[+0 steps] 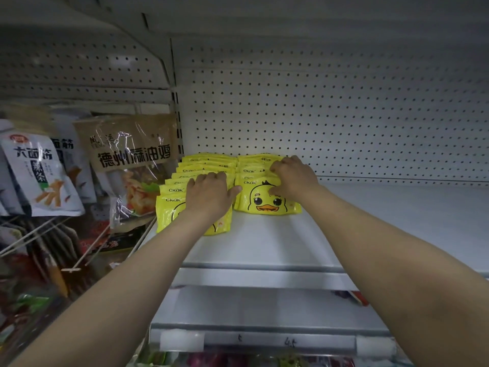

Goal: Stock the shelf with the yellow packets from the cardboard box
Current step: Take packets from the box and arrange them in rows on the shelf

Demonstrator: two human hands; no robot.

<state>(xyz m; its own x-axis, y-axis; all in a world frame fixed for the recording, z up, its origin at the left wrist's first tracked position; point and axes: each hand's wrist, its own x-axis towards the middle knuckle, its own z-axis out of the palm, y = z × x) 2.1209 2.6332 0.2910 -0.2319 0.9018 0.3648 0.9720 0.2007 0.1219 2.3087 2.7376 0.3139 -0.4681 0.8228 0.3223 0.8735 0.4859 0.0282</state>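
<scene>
Two overlapping rows of yellow duck-print packets lie at the back left of the white shelf (277,245). The left row (172,205) runs toward the front; my left hand (209,193) rests flat on top of it with the fingers spread. The right row (264,202) is shorter. My right hand (293,177) lies on it, its fingers curled over the upper edges of the packets and its thumb on the front packet's duck face. The cardboard box is out of view.
A white pegboard back wall (330,115) stands behind the shelf. Hanging snack bags (132,165) on hooks fill the bay to the left, close to the left row. A lower shelf with a price rail (264,340) sits below.
</scene>
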